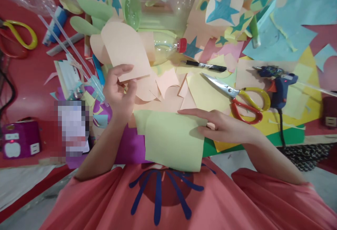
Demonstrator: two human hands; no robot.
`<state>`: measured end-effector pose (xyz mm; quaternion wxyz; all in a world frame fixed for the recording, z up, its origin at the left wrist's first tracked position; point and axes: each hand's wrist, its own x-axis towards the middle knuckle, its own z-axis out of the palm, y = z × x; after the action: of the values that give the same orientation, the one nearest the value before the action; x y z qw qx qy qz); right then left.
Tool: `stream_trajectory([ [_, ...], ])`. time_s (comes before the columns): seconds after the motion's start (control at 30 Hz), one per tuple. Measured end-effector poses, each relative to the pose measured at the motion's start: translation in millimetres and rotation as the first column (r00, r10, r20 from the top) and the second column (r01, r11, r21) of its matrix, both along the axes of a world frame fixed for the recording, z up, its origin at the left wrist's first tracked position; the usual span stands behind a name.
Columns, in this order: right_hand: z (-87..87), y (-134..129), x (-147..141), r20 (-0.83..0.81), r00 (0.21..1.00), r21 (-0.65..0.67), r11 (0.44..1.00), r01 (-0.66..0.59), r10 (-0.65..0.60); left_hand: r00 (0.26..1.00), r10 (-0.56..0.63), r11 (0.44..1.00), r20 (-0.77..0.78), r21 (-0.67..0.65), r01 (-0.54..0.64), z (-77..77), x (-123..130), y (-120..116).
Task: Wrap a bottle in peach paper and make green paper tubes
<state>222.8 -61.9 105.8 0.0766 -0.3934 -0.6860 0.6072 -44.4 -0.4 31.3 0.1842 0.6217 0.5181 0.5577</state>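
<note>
The head-worn camera faces forward and steeply down at close range from above and behind the left hand [119,91] and right hand [223,126], covering the shirt [110,205] on their near side and the tabletop [28,82] beyond and beside them.

Peach paper [129,46]: a flat piece with one rounded end and one straight edge, pinched near the straight edge between the thumb and fingers of my left hand [119,88]. The rounded end points away from me and leans to the left; the face is plain. Light green paper [172,140]: a plain, roughly four-sided sheet lying nearer my body, its lower edge reaching in front of my shirt. A flap of the same colour shows at its upper left; fold or second layer, I cannot tell. My right hand [219,126] touches its upper right corner, index finger along the top edge.
</note>
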Motion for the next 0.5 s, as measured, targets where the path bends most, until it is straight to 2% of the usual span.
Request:
stream_trajectory([
  [0.07,1.0,5.2,-2.5,0.06,0.997,0.077,0.996,0.037,-0.042,0.993,0.007,0.993,0.115,0.12,-0.021,1.0,0.8,1.8],
  [0.13,-3.9,12.7,-5.4,0.088,0.986,0.181,0.976,0.124,-0.142,0.984,0.047,0.967,0.17,0.241,-0.088,5.5,-1.8,4.5],
  [0.2,-12.3,21.0,-7.8,0.121,0.967,0.274,0.943,0.187,-0.226,0.985,0.12,0.943,0.121,0.296,-0.152,11.5,-7.9,7.9],
  [0.3,-25.3,31.3,-10.6,0.238,0.938,0.388,0.91,0.148,-0.254,0.983,0.179,0.946,0.028,0.268,-0.18,15.7,-16.3,12.4],
  [0.33,-28.8,33.6,-11.4,0.279,0.922,0.457,0.882,0.117,-0.268,0.985,0.172,0.953,0.028,0.25,-0.174,14.9,-16.8,12.9],
  [0.4,-34.5,36.2,-12.6,0.308,0.884,0.633,0.77,0.086,-0.351,0.986,0.138,0.96,0.095,0.233,-0.157,10.7,-12.8,10.8],
  [0.47,-38.6,37.0,-14.3,0.223,0.865,0.764,0.631,0.131,-0.449,0.996,-0.018,0.995,0.091,0.095,0.009,6.5,-3.4,3.9],
  [0.5,-40.3,36.9,-15.6,0.153,0.869,0.781,0.596,0.185,-0.47,0.989,-0.132,0.991,0.068,0.003,0.132,5.5,2.3,-1.1],
])
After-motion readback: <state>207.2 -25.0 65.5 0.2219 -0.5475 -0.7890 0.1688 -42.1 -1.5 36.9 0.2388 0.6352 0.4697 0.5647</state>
